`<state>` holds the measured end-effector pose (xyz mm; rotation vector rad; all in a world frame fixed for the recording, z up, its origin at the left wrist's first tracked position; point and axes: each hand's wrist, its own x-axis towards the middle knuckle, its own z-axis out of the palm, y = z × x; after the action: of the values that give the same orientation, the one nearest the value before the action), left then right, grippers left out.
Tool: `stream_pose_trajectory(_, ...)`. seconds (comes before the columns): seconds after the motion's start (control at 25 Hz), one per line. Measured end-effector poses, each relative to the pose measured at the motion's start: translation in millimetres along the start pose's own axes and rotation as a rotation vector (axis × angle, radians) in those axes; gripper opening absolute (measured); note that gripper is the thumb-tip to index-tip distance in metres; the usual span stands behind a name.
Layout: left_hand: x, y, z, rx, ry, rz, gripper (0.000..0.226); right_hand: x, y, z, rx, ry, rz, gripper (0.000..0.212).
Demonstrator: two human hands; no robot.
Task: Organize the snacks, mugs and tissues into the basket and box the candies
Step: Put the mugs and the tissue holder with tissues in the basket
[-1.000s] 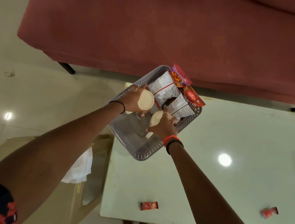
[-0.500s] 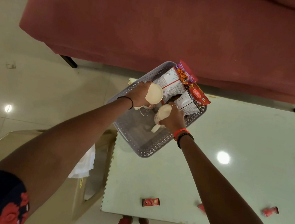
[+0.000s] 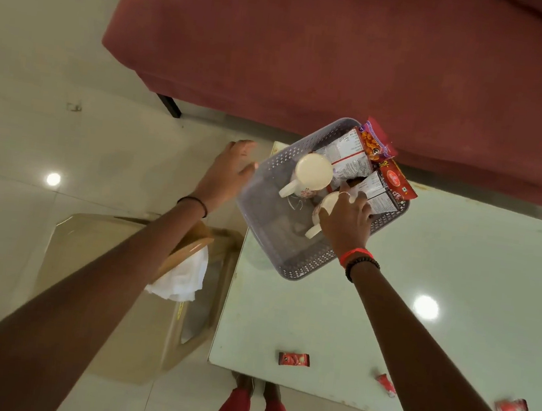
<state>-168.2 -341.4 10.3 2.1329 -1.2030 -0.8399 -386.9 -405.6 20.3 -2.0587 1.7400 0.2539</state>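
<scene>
Basket [image 3: 263,204] at table's [image 3: 456,296] 11 o'clock corner; snack packs [image 3: 354,157] at basket's 1 o'clock. Left hand [image 3: 229,173] open, empty, off basket's 9 o'clock side. Right hand [image 3: 346,221] w/ fingers [image 3: 362,204] curled on mug 2 [image 3: 326,205]; mug 1 [image 3: 312,176] stands free just beside. 3 candies [image 3: 294,359] along near edge.

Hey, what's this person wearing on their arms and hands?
Both forearms are bare, with no sleeves in view. The left wrist has a thin black band. The right wrist carries an orange-red band next to a dark beaded bracelet. The right hand has a pale ring on one finger. No gloves.
</scene>
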Motion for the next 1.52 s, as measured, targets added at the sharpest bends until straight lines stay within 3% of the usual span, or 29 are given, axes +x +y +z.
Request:
stream_pose_trajectory(0.12, -54.6, -43.2, -43.8, 0.014, 0.151, -0.071, 0.033, -33.1, -21.9, 12.5, 0.106, 0.143, -0.263, 0.042)
stream_pose_trajectory(0.24, -115.4, -79.5, -68.6, 0.037, 0.156, -0.153, 0.035, -67.3, -50.6, 36.7, 0.236, -0.014, -0.492, 0.037)
stream_pose_trajectory(0.32, -147.4, -93.1, -67.8, 0.037, 0.046, -0.237, 0.053, -80.6, -70.9, 54.1, 0.231, -0.222, -0.610, 0.047)
stream_pose_trajectory(0.44, -177.4, -105.4, -55.9, 0.121, -0.119, -0.373, 0.099, -90.5, -101.3, 78.5, 0.108, -0.398, -0.752, 0.071)
stream_pose_trajectory(0.56, -186.5, -118.7, -41.9, 0.225, -0.164, -0.362, 0.108, -90.2, -123.2, 96.1, -0.008, -0.425, -0.797, 0.081)
stream_pose_trajectory(0.84, -186.1, -130.1, -33.8, 0.185, -0.001, -0.417, 0.056, -86.4, -150.9, 109.2, -0.168, -0.311, -0.871, 0.060)
stream_pose_trajectory(1.08, -188.3, -119.7, -55.2, 0.182, 0.038, -0.362, 0.045, -92.2, -143.8, 92.9, -0.025, -0.294, -0.855, 0.051)
stream_pose_trajectory(1.24, -176.3, -97.7, -72.4, 0.194, 0.042, -0.230, 0.041, -94.5, -128.8, 67.5, 0.062, -0.274, -0.808, 0.050)
stream_pose_trajectory(1.52, -112.5, -41.6, -66.5, 0.227, -0.173, 0.069, 0.042, -83.4, -72.1, 20.0, 0.042, -0.064, -0.705, 0.044)
